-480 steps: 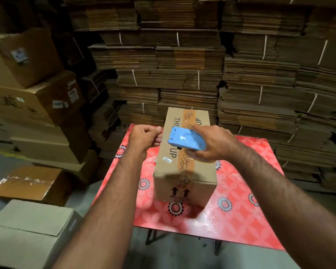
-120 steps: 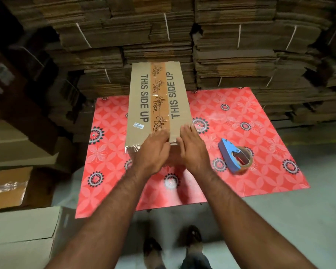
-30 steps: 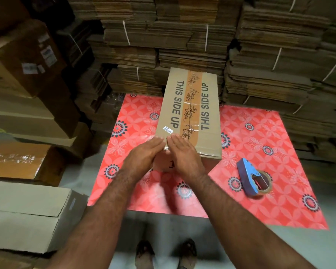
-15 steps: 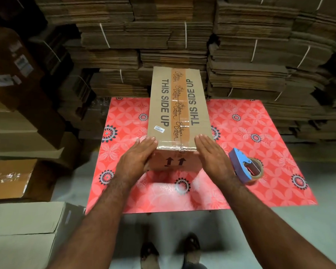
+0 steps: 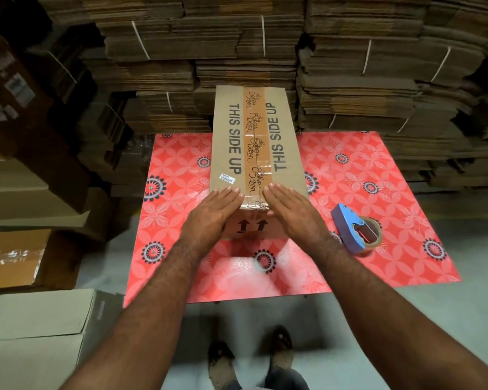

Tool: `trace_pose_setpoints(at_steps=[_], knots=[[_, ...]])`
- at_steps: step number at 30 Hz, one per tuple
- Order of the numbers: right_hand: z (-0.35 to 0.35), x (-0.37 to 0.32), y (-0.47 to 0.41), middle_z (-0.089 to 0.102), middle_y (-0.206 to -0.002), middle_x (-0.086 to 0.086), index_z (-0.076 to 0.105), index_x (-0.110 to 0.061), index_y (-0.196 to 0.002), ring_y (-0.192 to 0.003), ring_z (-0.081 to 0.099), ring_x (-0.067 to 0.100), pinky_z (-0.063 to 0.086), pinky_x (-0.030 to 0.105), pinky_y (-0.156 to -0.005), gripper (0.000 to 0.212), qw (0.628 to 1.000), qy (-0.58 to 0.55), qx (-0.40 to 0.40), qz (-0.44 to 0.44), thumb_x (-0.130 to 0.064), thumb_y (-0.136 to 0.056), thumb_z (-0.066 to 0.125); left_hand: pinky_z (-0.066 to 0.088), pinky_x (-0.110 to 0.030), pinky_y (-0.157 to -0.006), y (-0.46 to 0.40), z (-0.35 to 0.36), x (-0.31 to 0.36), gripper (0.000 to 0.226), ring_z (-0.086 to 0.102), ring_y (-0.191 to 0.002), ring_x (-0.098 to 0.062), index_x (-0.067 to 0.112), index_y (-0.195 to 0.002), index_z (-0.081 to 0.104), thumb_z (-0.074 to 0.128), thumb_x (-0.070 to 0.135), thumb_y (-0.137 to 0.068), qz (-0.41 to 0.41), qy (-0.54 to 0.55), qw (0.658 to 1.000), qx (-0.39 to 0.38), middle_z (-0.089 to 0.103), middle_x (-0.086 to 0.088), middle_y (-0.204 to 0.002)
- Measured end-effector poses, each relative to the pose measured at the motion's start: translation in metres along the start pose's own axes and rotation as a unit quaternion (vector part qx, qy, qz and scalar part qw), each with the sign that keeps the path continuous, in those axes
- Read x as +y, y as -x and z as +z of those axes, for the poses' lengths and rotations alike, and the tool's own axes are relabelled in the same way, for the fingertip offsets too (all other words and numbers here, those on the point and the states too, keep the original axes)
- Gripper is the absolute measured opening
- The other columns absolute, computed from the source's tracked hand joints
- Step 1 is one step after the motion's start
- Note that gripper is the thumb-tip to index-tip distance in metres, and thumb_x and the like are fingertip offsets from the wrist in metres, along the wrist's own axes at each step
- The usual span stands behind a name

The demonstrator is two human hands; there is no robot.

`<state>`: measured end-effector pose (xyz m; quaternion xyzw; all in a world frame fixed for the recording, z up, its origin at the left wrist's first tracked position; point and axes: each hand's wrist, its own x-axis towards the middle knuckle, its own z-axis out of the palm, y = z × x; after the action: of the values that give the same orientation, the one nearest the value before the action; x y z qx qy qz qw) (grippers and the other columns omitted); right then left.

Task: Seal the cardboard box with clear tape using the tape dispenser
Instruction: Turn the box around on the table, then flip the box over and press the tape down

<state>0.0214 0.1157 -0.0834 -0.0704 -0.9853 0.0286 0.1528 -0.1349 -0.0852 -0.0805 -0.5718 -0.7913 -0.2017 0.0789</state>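
Observation:
A long cardboard box (image 5: 231, 142) printed "THIS SIDE UP" lies lengthwise on the red patterned table (image 5: 350, 175). A strip of tape (image 5: 254, 136) runs down its top seam and folds over the near edge. My left hand (image 5: 213, 212) and my right hand (image 5: 289, 212) lie flat with straight fingers on the box's near top corners, one on each side of the tape. The blue tape dispenser (image 5: 352, 230) with its tape roll rests on the table to the right of my right hand, held by neither hand.
Tall stacks of bundled flat cardboard (image 5: 350, 66) rise right behind the table. Filled cartons (image 5: 26, 164) are piled on the left, and a pale carton (image 5: 34, 333) sits at the near left. My feet (image 5: 248, 358) stand on the grey floor at the table's near edge.
Since a second ago my hands have spread apart from the tape's end to the box's near corners. The box and the dispenser have stayed in place.

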Motion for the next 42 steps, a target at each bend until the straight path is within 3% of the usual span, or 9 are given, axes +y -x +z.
trace_pose_setpoints(at_steps=[6, 11, 14, 17, 23, 27, 30, 36, 42], knots=[[-0.012, 0.02, 0.023, 0.035, -0.156, 0.01, 0.036, -0.009, -0.151, -0.145, 0.032, 0.024, 0.02, 0.033, -0.119, 0.05, 0.998, -0.02, -0.016, 0.05, -0.024, -0.104, 0.03, 0.03, -0.041, -0.119, 0.009, -0.007, -0.005, 0.099, 0.044, -0.139, -0.021, 0.013, -0.144, 0.05, 0.058, -0.032, -0.056, 0.001, 0.011, 1.0, -0.005, 0.049, -0.005, -0.148], [-0.013, -0.007, 0.029, 0.016, -0.162, 0.012, 0.021, -0.004, -0.155, -0.151, 0.012, 0.02, 0.005, 0.02, -0.12, 0.053, 0.955, -0.178, 0.016, 0.237, -0.024, -0.107, 0.032, 0.03, -0.042, -0.119, 0.007, -0.001, 0.015, 0.056, 0.04, -0.142, -0.024, 0.012, -0.144, 0.049, 0.067, 0.011, -0.091, -0.092, 0.103, 0.989, 0.052, 0.046, -0.008, -0.151], [-0.016, -0.041, 0.01, 0.019, -0.162, 0.012, 0.02, -0.003, -0.155, -0.15, 0.018, 0.02, 0.005, 0.012, -0.116, 0.055, 0.845, -0.344, 0.077, 0.402, -0.025, -0.107, 0.036, 0.039, -0.037, -0.111, -0.003, -0.004, 0.036, 0.052, 0.049, -0.133, -0.03, 0.008, -0.145, 0.045, 0.049, 0.035, -0.101, -0.362, 0.251, 0.886, 0.146, 0.054, -0.013, -0.143], [-0.015, -0.041, -0.003, 0.042, -0.153, 0.008, 0.04, -0.012, -0.15, -0.139, 0.04, 0.023, 0.027, 0.027, -0.115, 0.048, 0.758, -0.396, 0.097, 0.509, -0.032, -0.106, 0.034, 0.044, -0.029, -0.083, -0.017, -0.016, 0.044, 0.036, 0.061, -0.104, -0.027, 0.011, -0.123, 0.062, 0.041, 0.032, -0.103, -0.461, 0.298, 0.82, 0.163, 0.067, -0.002, -0.108], [-0.009, -0.027, 0.003, 0.052, -0.144, 0.007, 0.046, -0.02, -0.145, -0.133, 0.047, 0.028, 0.035, 0.035, -0.111, 0.066, 0.751, -0.423, 0.043, 0.506, -0.063, -0.099, 0.03, 0.047, -0.041, -0.102, -0.005, -0.009, 0.021, 0.049, 0.059, -0.113, -0.022, 0.029, -0.13, 0.059, 0.04, 0.06, -0.096, -0.498, 0.388, 0.77, 0.093, 0.065, 0.002, -0.122], [-0.004, -0.06, -0.007, 0.033, -0.154, 0.017, 0.018, -0.004, -0.153, -0.142, 0.03, 0.027, 0.024, 0.027, -0.116, 0.123, 0.79, -0.346, 0.117, 0.492, -0.075, -0.067, 0.07, 0.048, -0.028, -0.091, -0.008, -0.008, 0.039, 0.086, 0.06, -0.106, -0.016, 0.02, -0.134, 0.047, 0.075, 0.068, -0.068, -0.457, 0.319, 0.826, 0.081, 0.062, 0.006, -0.117], [0.0, -0.073, -0.01, 0.033, -0.153, 0.014, 0.016, -0.005, -0.153, -0.141, 0.029, 0.024, 0.023, 0.022, -0.112, 0.135, 0.797, -0.329, 0.157, 0.482, -0.072, -0.054, 0.08, 0.048, -0.024, -0.082, -0.008, 0.0, 0.043, 0.101, 0.064, -0.104, -0.02, 0.015, -0.129, 0.048, 0.085, 0.068, -0.052, -0.461, 0.258, 0.842, 0.108, 0.067, -0.002, -0.116], [0.003, -0.049, 0.01, 0.069, -0.121, -0.003, 0.045, -0.025, -0.143, -0.106, 0.065, 0.013, 0.049, 0.024, -0.091, 0.084, 0.802, -0.327, 0.188, 0.464, -0.055, -0.073, 0.08, 0.05, -0.021, -0.075, -0.002, -0.001, 0.03, 0.071, 0.065, -0.083, -0.013, 0.021, -0.125, 0.063, 0.081, 0.057, -0.068, -0.447, 0.245, 0.849, 0.14, 0.073, 0.004, -0.094], [-0.003, -0.028, 0.026, 0.073, -0.107, -0.015, 0.055, -0.035, -0.139, -0.096, 0.062, -0.009, 0.049, 0.021, -0.089, 0.047, 0.824, -0.339, 0.164, 0.424, -0.039, -0.094, 0.064, 0.041, 0.002, -0.067, 0.01, -0.01, 0.003, 0.044, 0.069, -0.081, -0.012, 0.026, -0.126, 0.068, 0.074, 0.042, -0.085, -0.375, 0.249, 0.888, 0.094, 0.076, 0.005, -0.09]])
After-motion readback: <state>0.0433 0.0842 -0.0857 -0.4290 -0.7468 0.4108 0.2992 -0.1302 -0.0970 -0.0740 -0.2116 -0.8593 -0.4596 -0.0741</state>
